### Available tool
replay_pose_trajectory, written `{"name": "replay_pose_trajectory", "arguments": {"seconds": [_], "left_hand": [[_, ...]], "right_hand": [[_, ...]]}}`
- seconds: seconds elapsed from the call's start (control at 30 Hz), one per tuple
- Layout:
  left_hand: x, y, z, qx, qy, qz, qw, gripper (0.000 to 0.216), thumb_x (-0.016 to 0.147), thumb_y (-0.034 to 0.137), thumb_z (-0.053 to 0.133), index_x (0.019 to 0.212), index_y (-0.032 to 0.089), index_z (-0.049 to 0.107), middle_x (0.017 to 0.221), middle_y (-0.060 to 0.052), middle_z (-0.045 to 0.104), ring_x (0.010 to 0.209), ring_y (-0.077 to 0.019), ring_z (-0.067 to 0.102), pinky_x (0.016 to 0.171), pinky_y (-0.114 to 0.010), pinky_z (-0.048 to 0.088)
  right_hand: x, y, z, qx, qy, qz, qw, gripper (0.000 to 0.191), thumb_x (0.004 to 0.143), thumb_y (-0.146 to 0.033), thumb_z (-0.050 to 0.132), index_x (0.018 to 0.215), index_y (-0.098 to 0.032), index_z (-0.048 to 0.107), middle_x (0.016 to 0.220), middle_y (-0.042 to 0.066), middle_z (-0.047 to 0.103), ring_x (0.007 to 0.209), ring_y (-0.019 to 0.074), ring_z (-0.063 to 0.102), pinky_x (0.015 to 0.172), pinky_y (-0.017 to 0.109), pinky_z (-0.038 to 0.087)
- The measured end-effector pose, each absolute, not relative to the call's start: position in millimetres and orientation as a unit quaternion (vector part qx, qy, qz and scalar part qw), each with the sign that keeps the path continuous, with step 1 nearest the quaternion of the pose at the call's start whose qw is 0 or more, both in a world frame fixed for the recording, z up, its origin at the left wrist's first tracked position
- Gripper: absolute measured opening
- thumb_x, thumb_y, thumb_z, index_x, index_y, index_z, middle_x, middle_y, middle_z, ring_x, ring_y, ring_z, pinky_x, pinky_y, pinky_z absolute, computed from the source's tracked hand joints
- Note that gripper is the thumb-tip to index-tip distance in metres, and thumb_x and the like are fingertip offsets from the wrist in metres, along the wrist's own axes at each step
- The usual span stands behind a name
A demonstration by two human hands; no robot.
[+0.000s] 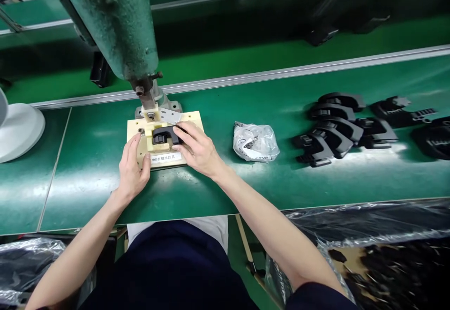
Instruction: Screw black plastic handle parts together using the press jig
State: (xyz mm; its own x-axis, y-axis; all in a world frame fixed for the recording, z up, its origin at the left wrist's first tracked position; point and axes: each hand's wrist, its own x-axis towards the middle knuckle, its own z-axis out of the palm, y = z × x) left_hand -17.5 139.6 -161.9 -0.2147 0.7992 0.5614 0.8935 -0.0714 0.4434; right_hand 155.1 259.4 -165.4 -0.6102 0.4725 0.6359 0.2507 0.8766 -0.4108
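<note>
A cream-coloured jig (pixel 191 121) lies on the green bench under the head of a green press machine (pixel 116 24). A black plastic part (pixel 164 135) sits in the jig's recess. My right hand (pixel 198 149) rests on the jig's right side, fingers stretched flat onto the black part's right end. My left hand (pixel 132 169) lies against the jig's left edge, fingers extended along it and the thumb on the front near the white label (pixel 165 158). Neither hand grips anything.
A crumpled clear plastic bag (pixel 255 142) lies right of the jig. Several black plastic parts (pixel 333 124) are stacked further right. A white round base (pixel 17 129) stands at the far left. A bag-lined box of black parts (pixel 386 263) sits below the bench's front edge.
</note>
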Motion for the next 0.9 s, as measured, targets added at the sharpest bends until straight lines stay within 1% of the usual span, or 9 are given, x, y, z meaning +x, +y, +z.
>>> {"name": "replay_pose_trajectory", "arguments": {"seconds": [0.2, 0.3, 0.4, 0.43, 0.5, 0.57, 0.63, 0.73, 0.9], "left_hand": [[-10.6, 144.9, -159.4, -0.689, -0.606, -0.382, 0.110, 0.056, 0.085, 0.015, 0.049, 0.140, 0.016, 0.034, 0.137, -0.019, 0.045, 0.130, -0.0286, 0.041, 0.105, -0.048, 0.039], [-11.8, 145.7, -160.9, -0.735, -0.588, -0.321, 0.104, 0.061, 0.085, 0.016, 0.052, 0.142, 0.018, 0.031, 0.143, -0.018, 0.041, 0.138, -0.0324, 0.030, 0.107, -0.053, 0.034], [-15.4, 143.8, -166.3, -0.749, -0.588, -0.291, 0.096, 0.064, 0.085, 0.018, 0.054, 0.144, 0.019, 0.029, 0.146, -0.017, 0.038, 0.137, -0.0331, 0.033, 0.107, -0.052, 0.036], [-16.0, 143.0, -168.3, -0.747, -0.589, -0.292, 0.102, 0.065, 0.084, 0.019, 0.054, 0.144, 0.019, 0.029, 0.146, -0.017, 0.038, 0.135, -0.0330, 0.036, 0.106, -0.051, 0.038], [-15.8, 142.2, -171.6, -0.739, -0.594, -0.293, 0.122, 0.067, 0.084, 0.019, 0.055, 0.145, 0.018, 0.028, 0.144, -0.017, 0.041, 0.132, -0.0331, 0.040, 0.104, -0.049, 0.040], [-14.5, 142.5, -173.6, -0.730, -0.601, -0.292, 0.141, 0.068, 0.082, 0.018, 0.057, 0.145, 0.018, 0.029, 0.142, -0.017, 0.044, 0.131, -0.0338, 0.041, 0.103, -0.048, 0.041], [-13.4, 142.6, -174.0, -0.726, -0.599, -0.303, 0.147, 0.070, 0.081, 0.016, 0.059, 0.144, 0.018, 0.030, 0.141, -0.017, 0.045, 0.130, -0.0337, 0.043, 0.102, -0.046, 0.042], [-13.6, 137.6, -171.0, -0.715, -0.582, -0.364, 0.132, 0.070, 0.079, 0.012, 0.059, 0.143, 0.021, 0.032, 0.143, -0.017, 0.042, 0.129, -0.0320, 0.044, 0.100, -0.044, 0.045], [-11.7, 111.1, -161.3, -0.674, -0.586, -0.435, 0.114, 0.066, 0.075, 0.002, 0.058, 0.136, 0.022, 0.042, 0.134, -0.016, 0.050, 0.122, -0.0299, 0.051, 0.094, -0.042, 0.050]], "right_hand": [[168.7, 246.6, -147.7, -0.248, -0.924, 0.079, 0.280, 0.038, 0.093, -0.033, 0.044, 0.127, -0.017, 0.051, 0.135, 0.013, 0.050, 0.132, 0.0269, 0.039, 0.110, 0.053, 0.031], [196.8, 244.3, -145.8, -0.285, -0.898, 0.079, 0.325, 0.036, 0.092, -0.032, 0.043, 0.123, -0.015, 0.054, 0.131, 0.013, 0.054, 0.126, 0.0244, 0.046, 0.107, 0.047, 0.037], [245.5, 258.1, -147.3, -0.459, -0.800, 0.046, 0.383, 0.027, 0.091, -0.027, 0.042, 0.101, -0.014, 0.063, 0.105, 0.013, 0.066, 0.103, 0.0231, 0.060, 0.091, 0.040, 0.047], [261.1, 265.3, -147.7, -0.522, -0.774, 0.043, 0.355, 0.024, 0.088, -0.026, 0.044, 0.092, -0.014, 0.065, 0.095, 0.012, 0.067, 0.093, 0.0231, 0.062, 0.083, 0.038, 0.049], [283.3, 279.2, -148.9, -0.603, -0.762, 0.067, 0.227, 0.016, 0.081, -0.025, 0.052, 0.078, -0.016, 0.065, 0.083, 0.009, 0.067, 0.078, 0.0223, 0.062, 0.070, 0.034, 0.048], [291.1, 288.9, -150.6, -0.622, -0.770, 0.100, 0.100, 0.011, 0.076, -0.024, 0.057, 0.072, -0.018, 0.065, 0.082, 0.007, 0.066, 0.073, 0.0209, 0.061, 0.064, 0.031, 0.045], [289.2, 292.8, -152.0, -0.614, -0.779, 0.120, 0.047, 0.011, 0.075, -0.021, 0.055, 0.068, -0.018, 0.063, 0.081, 0.006, 0.065, 0.075, 0.0198, 0.060, 0.064, 0.029, 0.043], [286.6, 289.2, -153.8, -0.595, -0.783, 0.150, 0.100, 0.014, 0.075, -0.017, 0.051, 0.065, -0.017, 0.061, 0.076, 0.006, 0.063, 0.072, 0.0180, 0.059, 0.066, 0.028, 0.043], [302.4, 279.7, -158.6, -0.577, -0.732, 0.185, 0.311, 0.019, 0.078, -0.032, 0.054, 0.072, -0.016, 0.063, 0.073, 0.005, 0.064, 0.068, 0.0174, 0.059, 0.069, 0.030, 0.046]]}}
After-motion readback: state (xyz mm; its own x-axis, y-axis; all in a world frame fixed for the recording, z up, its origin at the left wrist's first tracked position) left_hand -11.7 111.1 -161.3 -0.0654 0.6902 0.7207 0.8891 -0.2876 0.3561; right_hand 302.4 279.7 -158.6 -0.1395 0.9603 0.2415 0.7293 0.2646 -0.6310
